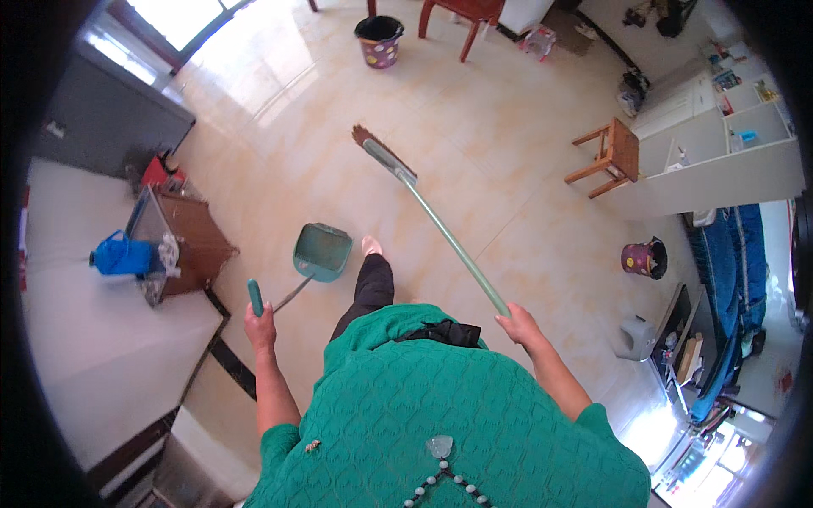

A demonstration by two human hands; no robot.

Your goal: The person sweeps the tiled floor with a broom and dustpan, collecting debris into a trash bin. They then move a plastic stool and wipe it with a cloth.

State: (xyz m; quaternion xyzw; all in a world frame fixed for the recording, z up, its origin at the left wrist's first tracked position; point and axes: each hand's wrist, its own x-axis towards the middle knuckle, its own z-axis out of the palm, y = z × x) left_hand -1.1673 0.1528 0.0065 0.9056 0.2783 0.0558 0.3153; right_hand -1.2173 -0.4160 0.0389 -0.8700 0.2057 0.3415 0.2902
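My right hand (522,325) grips the upper end of a broom's pale green handle (458,251). The handle slants up and left to the broom head (384,155), whose brown bristles are at the tiled floor ahead of me. In my left hand (260,327) is the green grip (255,297) of a long-handled dustpan. Its green pan (322,251) is low in front of me, left of my pink shoe (372,246), with its open side facing away. Broom head and pan are well apart. Whether the pan touches the floor I cannot tell.
A brown cabinet (187,241) stands at the left with a blue jug (124,254) on it. Ahead are a patterned bin (380,51) and a red chair (467,13). To the right are a wooden stool (613,149), another bin (638,258) and a grey box-like object (637,338).
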